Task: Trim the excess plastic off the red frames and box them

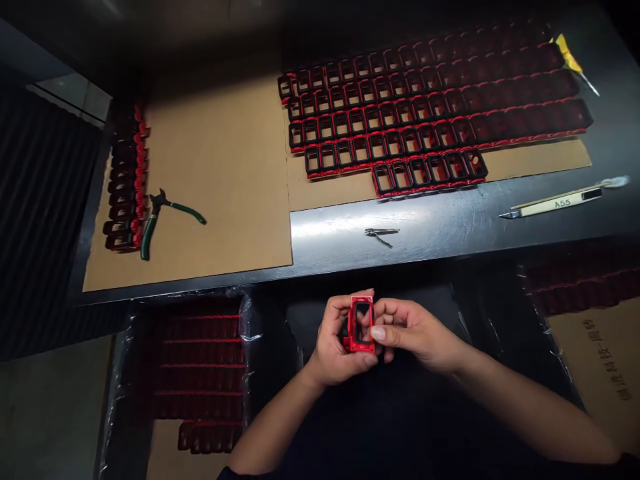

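Observation:
Between my two hands is a small red and black rectangular plastic frame [353, 341] with an open middle, held over my lap in front of the bench edge. My left hand [334, 343] is closed around its left side and bottom. On its right side, my right hand [407, 333] pinches the edge, thumb on the near face. Beyond the hands, nail clippers [381, 235] lie on the metal strip of the bench. Green-handled cutting pliers [159, 217] rest on the cardboard to the left.
Rows of similar red and black frames [373, 147] cover the bench's back right, with another column [125, 180] at left. A cutter knife marked A55 [555, 203] and a yellow-handled tool [570, 59] lie at right. Boxes of frames [200, 353] flank my lap.

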The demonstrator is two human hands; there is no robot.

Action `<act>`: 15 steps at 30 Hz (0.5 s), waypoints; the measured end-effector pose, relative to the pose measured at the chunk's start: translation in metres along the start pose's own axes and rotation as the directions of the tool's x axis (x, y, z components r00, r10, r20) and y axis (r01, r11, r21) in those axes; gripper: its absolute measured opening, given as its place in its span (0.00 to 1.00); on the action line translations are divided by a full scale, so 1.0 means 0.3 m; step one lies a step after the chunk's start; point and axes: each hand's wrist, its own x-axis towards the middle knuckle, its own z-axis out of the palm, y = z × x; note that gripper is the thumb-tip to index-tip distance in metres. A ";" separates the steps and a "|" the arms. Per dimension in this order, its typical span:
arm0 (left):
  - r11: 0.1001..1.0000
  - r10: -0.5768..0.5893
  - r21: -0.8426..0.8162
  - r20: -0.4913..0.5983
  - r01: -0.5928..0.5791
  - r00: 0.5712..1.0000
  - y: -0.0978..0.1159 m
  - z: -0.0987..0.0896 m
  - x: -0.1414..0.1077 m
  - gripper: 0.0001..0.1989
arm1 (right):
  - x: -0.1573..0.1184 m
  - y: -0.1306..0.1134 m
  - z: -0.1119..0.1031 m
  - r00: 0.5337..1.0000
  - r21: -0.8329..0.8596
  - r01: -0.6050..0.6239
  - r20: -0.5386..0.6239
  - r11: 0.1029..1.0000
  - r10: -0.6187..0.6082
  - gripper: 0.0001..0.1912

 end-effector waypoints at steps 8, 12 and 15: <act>0.995 -0.026 0.094 0.036 0.023 0.999 -0.015 -0.008 0.004 0.35 | 0.003 0.010 -0.010 0.999 0.096 0.020 -0.038 0.995 -0.017 0.19; 0.980 -0.036 0.200 0.076 0.020 0.996 -0.013 -0.006 0.037 0.33 | -0.009 0.026 -0.039 0.994 0.159 0.053 -0.106 0.986 -0.036 0.21; 0.957 -0.087 0.288 0.140 0.044 0.986 -0.003 0.005 0.074 0.31 | -0.027 0.031 -0.066 0.988 0.197 0.083 -0.143 0.977 -0.055 0.22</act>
